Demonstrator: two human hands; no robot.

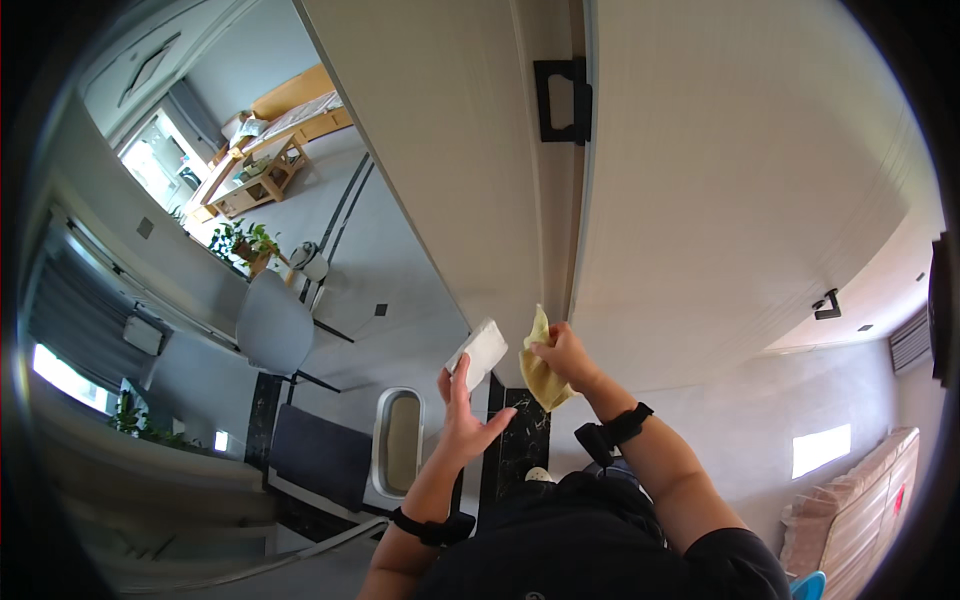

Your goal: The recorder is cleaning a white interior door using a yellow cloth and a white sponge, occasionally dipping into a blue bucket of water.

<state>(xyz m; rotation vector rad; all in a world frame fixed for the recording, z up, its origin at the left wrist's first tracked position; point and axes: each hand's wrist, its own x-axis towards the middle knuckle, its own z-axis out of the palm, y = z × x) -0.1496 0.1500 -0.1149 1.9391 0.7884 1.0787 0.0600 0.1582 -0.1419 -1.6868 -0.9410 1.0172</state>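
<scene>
My left hand (466, 424) holds a white block (484, 351), which looks like a melamine sponge, between its fingers; the thumb stands out to the side. A little to the right, my right hand (564, 356) pinches a yellow cloth (541, 379) that hangs down from the fingers. Both hands are in front of a pale door frame (465, 150), near its lower part as seen here. A black metal strike plate (547, 137) sits on the frame higher up. The open pale door (720, 187) fills the right side, with a black lever handle (828, 304).
Left of the frame, a plastic basin (381, 442) stands on the floor by a dark mat (319, 459). Beyond are a grey chair (274, 322), a potted plant (244, 238), a bin (319, 266) and a wooden coffee table (259, 187). A bed (847, 502) lies at right.
</scene>
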